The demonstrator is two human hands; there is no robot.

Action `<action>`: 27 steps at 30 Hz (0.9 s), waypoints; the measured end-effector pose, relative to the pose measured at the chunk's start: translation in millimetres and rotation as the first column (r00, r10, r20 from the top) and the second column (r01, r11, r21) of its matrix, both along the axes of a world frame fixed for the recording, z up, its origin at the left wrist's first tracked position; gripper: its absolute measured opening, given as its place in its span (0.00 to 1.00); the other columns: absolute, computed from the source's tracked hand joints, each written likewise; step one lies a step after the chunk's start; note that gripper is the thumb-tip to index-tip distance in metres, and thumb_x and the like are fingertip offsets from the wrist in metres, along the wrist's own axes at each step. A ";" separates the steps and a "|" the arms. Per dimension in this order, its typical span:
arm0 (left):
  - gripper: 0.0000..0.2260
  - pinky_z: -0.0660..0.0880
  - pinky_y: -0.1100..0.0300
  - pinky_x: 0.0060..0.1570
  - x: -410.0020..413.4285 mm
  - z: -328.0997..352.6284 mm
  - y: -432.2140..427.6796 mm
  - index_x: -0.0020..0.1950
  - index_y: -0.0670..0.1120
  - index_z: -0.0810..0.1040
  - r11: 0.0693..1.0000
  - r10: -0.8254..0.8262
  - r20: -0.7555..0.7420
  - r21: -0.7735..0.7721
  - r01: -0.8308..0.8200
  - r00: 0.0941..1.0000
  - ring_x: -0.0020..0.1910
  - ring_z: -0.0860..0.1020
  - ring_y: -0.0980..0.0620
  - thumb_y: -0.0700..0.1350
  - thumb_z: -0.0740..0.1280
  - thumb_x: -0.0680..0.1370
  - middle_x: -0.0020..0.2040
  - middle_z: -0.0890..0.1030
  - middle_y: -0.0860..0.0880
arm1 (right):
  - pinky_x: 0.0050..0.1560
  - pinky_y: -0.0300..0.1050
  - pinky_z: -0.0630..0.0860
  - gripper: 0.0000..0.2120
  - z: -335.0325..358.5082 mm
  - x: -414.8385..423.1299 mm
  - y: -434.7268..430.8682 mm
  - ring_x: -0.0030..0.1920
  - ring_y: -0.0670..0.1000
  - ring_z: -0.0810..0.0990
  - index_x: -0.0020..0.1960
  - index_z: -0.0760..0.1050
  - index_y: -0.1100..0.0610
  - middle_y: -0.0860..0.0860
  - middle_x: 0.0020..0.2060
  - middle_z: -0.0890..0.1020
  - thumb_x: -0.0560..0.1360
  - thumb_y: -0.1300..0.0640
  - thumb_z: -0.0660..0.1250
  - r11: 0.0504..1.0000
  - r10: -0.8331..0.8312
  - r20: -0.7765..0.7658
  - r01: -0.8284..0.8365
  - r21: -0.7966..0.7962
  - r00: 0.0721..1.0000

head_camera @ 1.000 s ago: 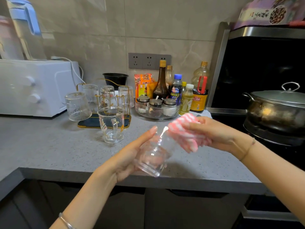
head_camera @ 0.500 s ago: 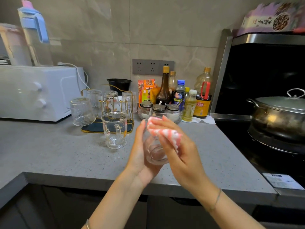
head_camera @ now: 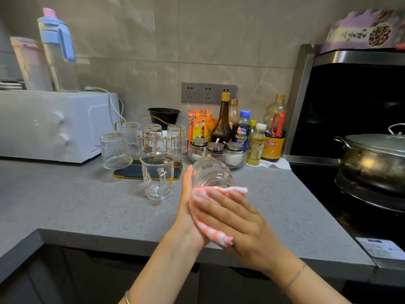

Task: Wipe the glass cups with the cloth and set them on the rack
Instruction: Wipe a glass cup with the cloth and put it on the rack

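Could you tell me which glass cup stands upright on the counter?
The handled glass mug, standing mouth-up before the rack; the rack's cups are upside down.

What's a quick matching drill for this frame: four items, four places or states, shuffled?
Items:
1. glass cup
2. cloth
3. handled mug
4. ribbed glass

States:
A. upright on the counter, in front of the rack
B. upside down at the rack's left edge
C. held in the left hand
D. pressed against the cup by the right hand

Pairs: 1-C, 2-D, 3-A, 4-B
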State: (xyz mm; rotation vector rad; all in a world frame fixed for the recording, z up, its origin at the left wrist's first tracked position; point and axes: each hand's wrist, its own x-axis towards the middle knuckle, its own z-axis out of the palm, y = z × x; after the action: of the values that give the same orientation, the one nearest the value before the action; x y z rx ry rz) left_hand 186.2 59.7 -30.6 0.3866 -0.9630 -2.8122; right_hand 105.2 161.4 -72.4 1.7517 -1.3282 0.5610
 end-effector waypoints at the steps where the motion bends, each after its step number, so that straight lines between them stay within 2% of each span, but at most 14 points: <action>1: 0.40 0.78 0.62 0.25 -0.1 0.3 2.4 0.29 0.36 0.81 1.000 0.011 -0.005 -0.008 -0.011 1.000 0.25 0.80 0.49 0.71 0.53 0.73 0.27 0.79 0.45 | 0.75 0.49 0.54 0.20 5.8 -0.7 -0.2 0.75 0.52 0.61 0.71 0.64 0.58 0.53 0.70 0.68 0.83 0.54 0.47 1.000 -0.023 -0.025 0.022 -0.014 0.999; 5: 0.35 0.73 0.67 0.18 -4.2 -5.8 4.4 0.22 0.42 0.80 0.990 0.136 -0.048 0.030 -0.134 0.990 0.20 0.78 0.54 0.59 0.53 0.82 0.24 0.79 0.49 | 0.76 0.50 0.53 0.20 20.1 -4.4 -0.3 0.76 0.52 0.57 0.72 0.61 0.59 0.52 0.73 0.64 0.83 0.54 0.47 0.993 -0.085 -0.040 0.082 -0.081 0.996; 9: 0.38 0.79 0.59 0.26 -3.2 -1.6 0.4 0.36 0.35 0.84 0.997 0.039 -0.087 0.073 -0.033 0.995 0.29 0.83 0.47 0.69 0.56 0.74 0.33 0.83 0.43 | 0.75 0.51 0.55 0.19 10.3 -3.7 -1.6 0.76 0.53 0.58 0.72 0.62 0.59 0.51 0.72 0.63 0.83 0.55 0.49 0.991 -0.100 -0.013 0.098 -0.093 0.995; 14: 0.39 0.78 0.62 0.25 -5.7 -5.1 0.4 0.35 0.36 0.83 0.999 0.003 -0.146 0.040 0.003 0.989 0.28 0.82 0.49 0.69 0.52 0.76 0.31 0.81 0.44 | 0.75 0.52 0.56 0.19 13.1 -4.2 -2.4 0.75 0.54 0.61 0.71 0.65 0.59 0.54 0.72 0.66 0.83 0.55 0.50 0.998 -0.044 -0.034 0.042 -0.050 0.998; 16: 0.34 0.79 0.61 0.28 -9.8 -8.7 1.4 0.38 0.38 0.83 0.999 0.031 -0.168 0.018 -0.029 0.985 0.31 0.82 0.48 0.65 0.53 0.79 0.35 0.81 0.43 | 0.73 0.51 0.61 0.19 19.1 -3.1 0.3 0.73 0.55 0.64 0.70 0.68 0.59 0.57 0.72 0.66 0.82 0.55 0.51 0.999 0.010 0.165 -0.003 -0.044 0.986; 17: 0.31 0.80 0.59 0.31 -11.2 -12.4 0.8 0.40 0.40 0.84 0.998 0.062 -0.166 -0.002 -0.063 0.984 0.34 0.82 0.48 0.65 0.56 0.79 0.37 0.82 0.43 | 0.68 0.48 0.69 0.19 22.2 -0.7 2.3 0.69 0.53 0.71 0.69 0.70 0.59 0.56 0.71 0.69 0.82 0.54 0.52 0.998 0.058 0.372 -0.045 -0.044 0.926; 18: 0.29 0.82 0.57 0.36 -11.5 -16.2 0.4 0.42 0.41 0.85 0.995 0.091 -0.153 -0.017 -0.094 0.984 0.36 0.82 0.48 0.65 0.58 0.78 0.40 0.83 0.42 | 0.58 0.43 0.77 0.18 25.8 2.6 4.6 0.59 0.48 0.79 0.67 0.72 0.57 0.52 0.65 0.76 0.82 0.53 0.53 0.995 0.103 0.590 -0.084 -0.059 0.801; 19: 0.28 0.81 0.56 0.40 -10.8 -20.0 -0.9 0.46 0.41 0.85 0.994 0.099 -0.141 -0.026 -0.104 0.985 0.39 0.82 0.47 0.65 0.60 0.77 0.43 0.83 0.42 | 0.43 0.38 0.80 0.17 29.1 5.2 6.8 0.44 0.42 0.82 0.64 0.75 0.53 0.47 0.54 0.82 0.81 0.50 0.54 0.990 0.142 0.744 -0.108 -0.094 0.653; 20: 0.28 0.81 0.55 0.41 -9.3 -23.7 -2.2 0.50 0.40 0.84 0.995 0.091 -0.128 -0.029 -0.095 0.988 0.40 0.82 0.47 0.65 0.61 0.76 0.45 0.83 0.41 | 0.30 0.35 0.77 0.16 32.6 7.6 8.8 0.31 0.41 0.78 0.59 0.78 0.49 0.44 0.39 0.83 0.81 0.48 0.55 0.987 0.163 0.842 -0.096 -0.132 0.514; 21: 0.28 0.81 0.55 0.41 -7.6 -26.5 -3.7 0.53 0.40 0.82 0.996 0.083 -0.114 -0.029 -0.087 0.990 0.41 0.82 0.46 0.64 0.63 0.75 0.47 0.83 0.41 | 0.24 0.34 0.73 0.15 36.3 7.9 10.9 0.25 0.41 0.74 0.52 0.80 0.47 0.45 0.28 0.78 0.81 0.46 0.55 0.987 0.162 0.905 -0.056 -0.153 0.393; 22: 0.28 0.80 0.55 0.40 -6.5 -30.4 -6.6 0.54 0.40 0.82 0.997 0.073 -0.098 -0.029 -0.076 0.993 0.40 0.81 0.47 0.64 0.64 0.73 0.47 0.82 0.41 | 0.22 0.32 0.71 0.16 39.8 5.5 13.6 0.23 0.41 0.73 0.47 0.80 0.47 0.45 0.23 0.76 0.81 0.47 0.55 0.986 0.164 0.946 -0.013 -0.167 0.281; 24: 0.28 0.79 0.56 0.38 -2.3 -35.0 -11.5 0.53 0.40 0.84 0.997 0.040 -0.072 -0.057 -0.044 0.997 0.41 0.80 0.47 0.64 0.67 0.71 0.50 0.82 0.42 | 0.25 0.29 0.71 0.18 50.4 -4.2 18.8 0.26 0.38 0.78 0.48 0.80 0.52 0.44 0.26 0.80 0.81 0.49 0.53 0.972 0.214 0.973 0.077 -0.221 0.090; 25: 0.28 0.80 0.56 0.38 0.4 -35.5 -12.9 0.54 0.40 0.84 0.996 0.016 -0.062 -0.083 -0.021 0.998 0.41 0.81 0.47 0.64 0.68 0.70 0.52 0.81 0.42 | 0.27 0.27 0.71 0.19 56.3 -9.9 21.0 0.29 0.37 0.79 0.52 0.80 0.54 0.44 0.30 0.83 0.81 0.49 0.52 0.966 0.230 0.972 0.112 -0.235 0.051; 27: 0.31 0.81 0.55 0.40 4.1 -36.9 -14.3 0.59 0.39 0.81 0.989 -0.046 -0.058 -0.142 0.038 0.997 0.43 0.82 0.46 0.63 0.73 0.68 0.56 0.80 0.42 | 0.29 0.27 0.71 0.19 64.7 -16.3 22.3 0.35 0.35 0.81 0.57 0.79 0.54 0.44 0.38 0.83 0.82 0.48 0.51 0.969 0.208 0.975 0.119 -0.216 0.080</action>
State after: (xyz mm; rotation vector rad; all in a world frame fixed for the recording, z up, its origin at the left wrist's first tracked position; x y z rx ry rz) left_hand 190.3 45.4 -67.5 0.2638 -1.1606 -2.7534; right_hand 88.9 183.7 -7.7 0.9917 -1.9258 2.2071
